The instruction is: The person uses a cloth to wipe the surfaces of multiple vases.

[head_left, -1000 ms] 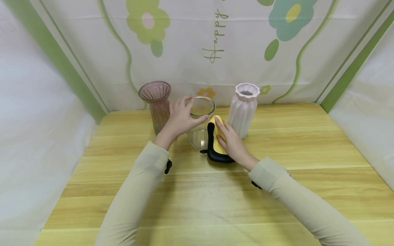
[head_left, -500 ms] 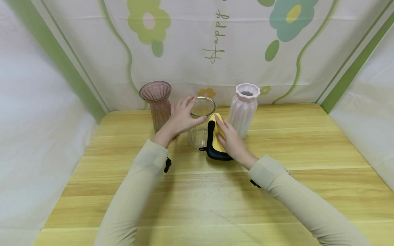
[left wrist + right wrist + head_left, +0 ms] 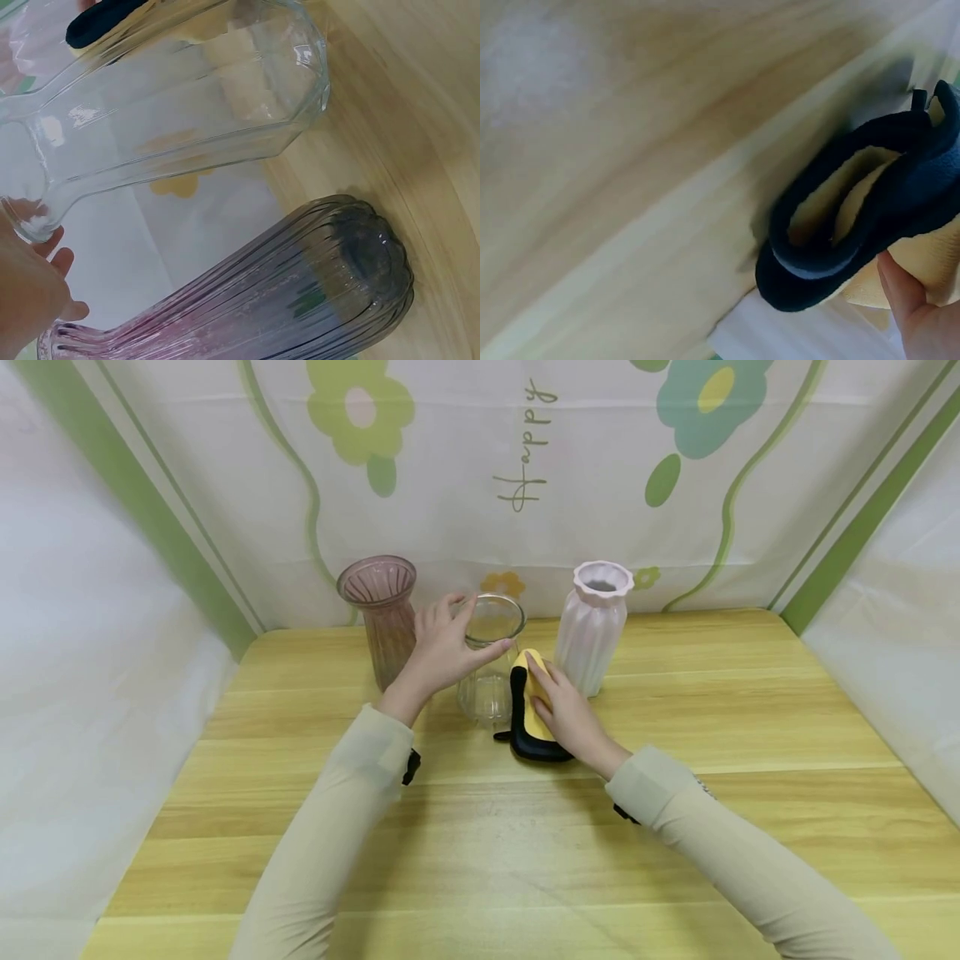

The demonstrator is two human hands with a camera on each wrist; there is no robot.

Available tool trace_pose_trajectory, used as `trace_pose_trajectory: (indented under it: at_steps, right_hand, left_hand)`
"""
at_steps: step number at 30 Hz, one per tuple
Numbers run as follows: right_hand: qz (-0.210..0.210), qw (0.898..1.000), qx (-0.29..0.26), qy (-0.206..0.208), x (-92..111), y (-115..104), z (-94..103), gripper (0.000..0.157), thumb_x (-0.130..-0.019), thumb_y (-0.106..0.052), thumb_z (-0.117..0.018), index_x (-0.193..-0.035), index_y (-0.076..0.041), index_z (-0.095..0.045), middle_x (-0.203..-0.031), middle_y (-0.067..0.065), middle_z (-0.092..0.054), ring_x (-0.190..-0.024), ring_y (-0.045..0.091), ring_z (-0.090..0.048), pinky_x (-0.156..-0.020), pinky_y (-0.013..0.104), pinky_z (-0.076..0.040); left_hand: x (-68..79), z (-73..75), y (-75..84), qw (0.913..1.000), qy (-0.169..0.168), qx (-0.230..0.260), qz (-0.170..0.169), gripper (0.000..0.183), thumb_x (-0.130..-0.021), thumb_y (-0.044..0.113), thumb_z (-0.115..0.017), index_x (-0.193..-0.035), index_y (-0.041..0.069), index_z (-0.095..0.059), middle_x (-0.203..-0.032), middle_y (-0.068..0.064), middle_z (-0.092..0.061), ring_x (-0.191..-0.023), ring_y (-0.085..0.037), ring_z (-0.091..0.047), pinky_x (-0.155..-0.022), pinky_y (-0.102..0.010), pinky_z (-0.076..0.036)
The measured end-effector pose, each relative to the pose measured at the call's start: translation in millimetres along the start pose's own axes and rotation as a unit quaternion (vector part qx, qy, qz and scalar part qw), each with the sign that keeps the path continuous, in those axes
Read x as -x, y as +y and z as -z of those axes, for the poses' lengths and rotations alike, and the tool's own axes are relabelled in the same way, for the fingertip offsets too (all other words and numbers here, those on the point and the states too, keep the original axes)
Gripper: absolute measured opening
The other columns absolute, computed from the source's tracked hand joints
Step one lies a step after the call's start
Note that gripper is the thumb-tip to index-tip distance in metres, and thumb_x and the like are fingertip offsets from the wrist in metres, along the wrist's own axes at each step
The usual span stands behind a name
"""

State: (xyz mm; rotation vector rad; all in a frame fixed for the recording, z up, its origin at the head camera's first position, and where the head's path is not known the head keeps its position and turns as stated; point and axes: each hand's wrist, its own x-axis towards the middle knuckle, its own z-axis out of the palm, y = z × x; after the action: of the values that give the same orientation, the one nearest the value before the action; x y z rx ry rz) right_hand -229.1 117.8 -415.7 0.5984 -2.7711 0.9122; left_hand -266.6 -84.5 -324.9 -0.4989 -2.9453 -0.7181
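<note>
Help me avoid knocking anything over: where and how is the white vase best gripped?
Probably grip the white vase around its narrow neck, coming from the right: the neck flares above, and the right hand is close at its left front.

Glossy, smooth glass is seen in the clear vase (image 3: 487, 695), matt cloth in the black-and-yellow piece (image 3: 532, 720). Wood grain is shown by the desk (image 3: 480, 860).
</note>
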Motion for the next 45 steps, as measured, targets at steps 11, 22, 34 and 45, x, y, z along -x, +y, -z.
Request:
trace_pose_trajectory:
  at_steps: [11,22,34,45]
  right_hand:
    - [0.022,0.998,-0.028,0.046,-9.9,-11.7,11.9,0.065,-0.095,-0.008,-0.056,-0.152,-0.013,-0.026,-0.146,0.026,-0.038,-0.13,0.045,-0.043,-0.104,0.054,-0.041]
    - [-0.004,1.0,-0.016,0.025,-7.1,-10.2,10.7,0.064,-0.095,-0.011,-0.056,-0.152,-0.014,-0.026,-0.148,0.027,-0.035,-0.13,0.047,-0.044,-0.099,0.055,-0.045]
    - [0.009,1.0,0.011,0.023,-2.9,-0.4,4.8,0.067,-0.092,-0.007,-0.061,-0.151,-0.012,-0.029,-0.14,0.028,-0.044,-0.116,0.046,-0.055,-0.094,0.054,-0.049]
    - [0.023,0.999,-0.024,0.043,-11.6,-9.8,16.9,0.066,-0.095,-0.007,-0.056,-0.152,-0.012,-0.024,-0.144,0.025,-0.041,-0.129,0.042,-0.046,-0.105,0.053,-0.041]
  left_hand:
    - [-0.8,6.5,0.4,0.9994,-0.024,-0.024,-0.012,0.088,-0.088,0.058,-0.053,-0.152,0.007,-0.023,-0.157,-0.012,-0.023,-0.145,-0.035,-0.017,-0.118,-0.058,0.0]
    - [-3.0,7.4,-1.6,0.9981,-0.055,0.006,-0.025,0.087,-0.089,0.053,-0.052,-0.154,0.008,-0.016,-0.161,-0.01,-0.014,-0.147,-0.038,-0.01,-0.116,-0.062,0.006]
    - [-2.1,2.4,1.2,0.9995,-0.026,0.015,-0.007,0.095,-0.085,0.062,-0.056,-0.154,0.012,-0.014,-0.158,-0.016,-0.011,-0.147,-0.031,-0.009,-0.119,-0.057,0.004]
    - [-0.1,5.3,-0.2,0.9995,-0.022,-0.017,-0.018,0.088,-0.089,0.059,-0.053,-0.153,0.009,-0.02,-0.157,-0.012,-0.02,-0.145,-0.036,-0.015,-0.118,-0.059,0.002]
